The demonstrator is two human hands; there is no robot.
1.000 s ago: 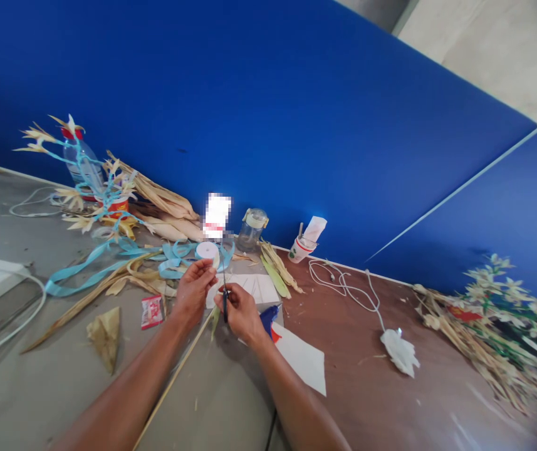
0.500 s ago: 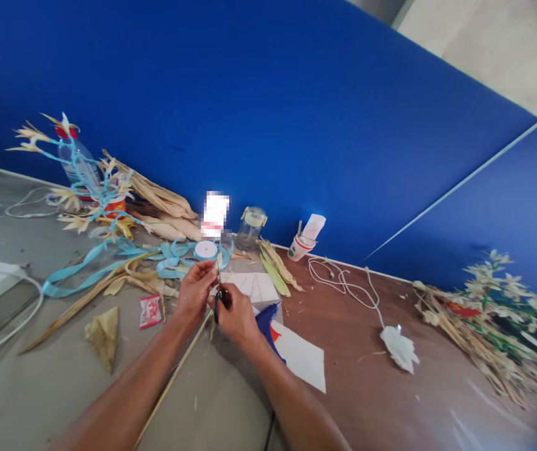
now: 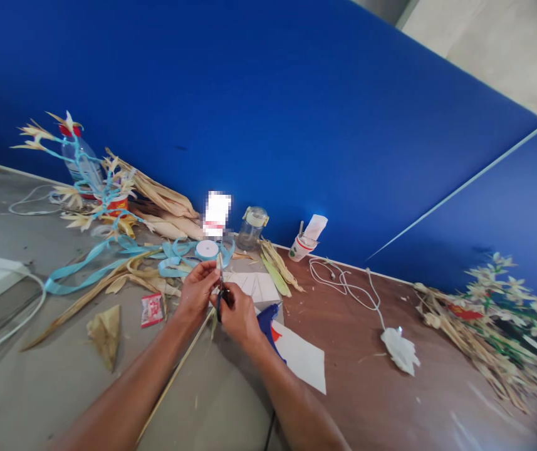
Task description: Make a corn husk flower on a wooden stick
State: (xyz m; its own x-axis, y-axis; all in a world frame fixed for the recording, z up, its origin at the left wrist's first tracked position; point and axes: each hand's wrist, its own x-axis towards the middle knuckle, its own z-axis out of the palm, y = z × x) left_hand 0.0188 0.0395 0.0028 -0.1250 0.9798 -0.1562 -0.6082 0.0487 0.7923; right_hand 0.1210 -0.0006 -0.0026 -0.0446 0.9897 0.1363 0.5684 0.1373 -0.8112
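Note:
My right hand [image 3: 237,311] is closed on the dark handles of a pair of scissors [image 3: 222,293], blades pointing up and away from me. Close beside the blades, my left hand [image 3: 198,287] is closed in a pinch; a small pale piece like dried husk shows at its fingertips, partly hidden. Under the hands lies a white sheet [image 3: 261,287] with several thin lines or sticks on it. A blue glue gun [image 3: 268,322] rests by my right wrist on a second sheet of white paper [image 3: 303,360]. Behind the hands sits a roll of light blue ribbon [image 3: 207,249].
Dried corn husks [image 3: 165,197] and a blue-stemmed husk flower spray [image 3: 80,166] stand at the back left. A clear jar [image 3: 252,228] and a paper cup [image 3: 300,248] line the blue partition [image 3: 268,125]. A white cable [image 3: 343,282] and white flowers [image 3: 507,288] are at right.
The view has shifted very slightly. Both hands keep nearly the same place and grip, with the scissors still by the left fingertips.

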